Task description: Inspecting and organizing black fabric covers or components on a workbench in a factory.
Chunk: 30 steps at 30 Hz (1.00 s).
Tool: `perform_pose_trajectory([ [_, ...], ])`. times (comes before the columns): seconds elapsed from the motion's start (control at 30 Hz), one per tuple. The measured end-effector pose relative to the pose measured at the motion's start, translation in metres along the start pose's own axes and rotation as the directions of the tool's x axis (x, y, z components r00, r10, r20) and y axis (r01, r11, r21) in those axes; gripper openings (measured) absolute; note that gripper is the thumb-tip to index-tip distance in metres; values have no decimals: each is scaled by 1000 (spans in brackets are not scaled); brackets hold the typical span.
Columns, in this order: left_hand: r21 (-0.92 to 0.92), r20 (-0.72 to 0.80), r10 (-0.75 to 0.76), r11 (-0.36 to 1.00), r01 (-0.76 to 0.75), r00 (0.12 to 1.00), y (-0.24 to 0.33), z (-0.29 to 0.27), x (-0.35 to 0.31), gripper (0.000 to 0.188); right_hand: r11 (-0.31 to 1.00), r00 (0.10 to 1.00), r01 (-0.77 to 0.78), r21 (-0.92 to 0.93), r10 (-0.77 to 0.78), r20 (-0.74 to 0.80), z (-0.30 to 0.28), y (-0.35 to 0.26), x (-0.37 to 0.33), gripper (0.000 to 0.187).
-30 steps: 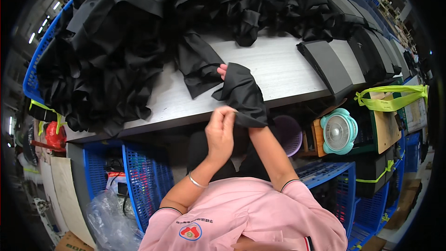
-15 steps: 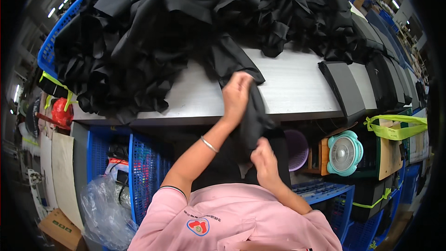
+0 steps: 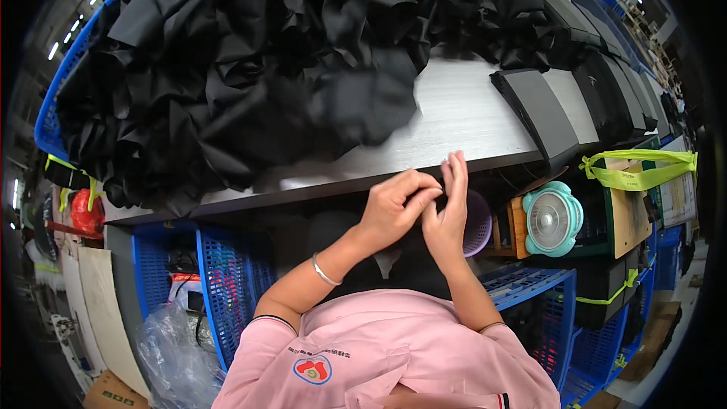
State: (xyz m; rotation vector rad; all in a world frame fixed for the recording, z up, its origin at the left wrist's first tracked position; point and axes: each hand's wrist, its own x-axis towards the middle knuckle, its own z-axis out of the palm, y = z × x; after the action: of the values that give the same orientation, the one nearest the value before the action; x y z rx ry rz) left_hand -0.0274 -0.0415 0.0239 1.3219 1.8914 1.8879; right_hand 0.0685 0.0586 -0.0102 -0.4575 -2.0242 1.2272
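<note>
The left hand (image 3: 397,206) curls, grip unclear to me, beside the straight-fingered right hand (image 3: 448,220); ahead-left, loosely heaped black cloth (image 3: 250,91) could slide.

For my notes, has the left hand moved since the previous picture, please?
Yes, backward: the left hand, earlier over the worktable, is now just short of its front edge.

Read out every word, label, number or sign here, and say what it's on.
I won't quote print; locations only.
Pink shirt: small dark lettering by a round badge.
Cardboard box: green print, too small to read.
Yellow-green strap: faint print, too small.
</note>
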Motion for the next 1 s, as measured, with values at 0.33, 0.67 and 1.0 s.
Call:
perform_pose_trajectory([
  [0.33,291,128,140,941,-173,982,-94,-67,51,9,823,899,-437,364,386,207,25,28,17,21],
  [0.67,590,73,388,726,-354,919,-153,-130,113,11,903,897,-400,156,351,268,103,40,101,25],
  [1.0,329,143,250,901,-285,958,-59,-96,63,8,1000,1000,26,4,-27,11,67,-13,65,53],
])
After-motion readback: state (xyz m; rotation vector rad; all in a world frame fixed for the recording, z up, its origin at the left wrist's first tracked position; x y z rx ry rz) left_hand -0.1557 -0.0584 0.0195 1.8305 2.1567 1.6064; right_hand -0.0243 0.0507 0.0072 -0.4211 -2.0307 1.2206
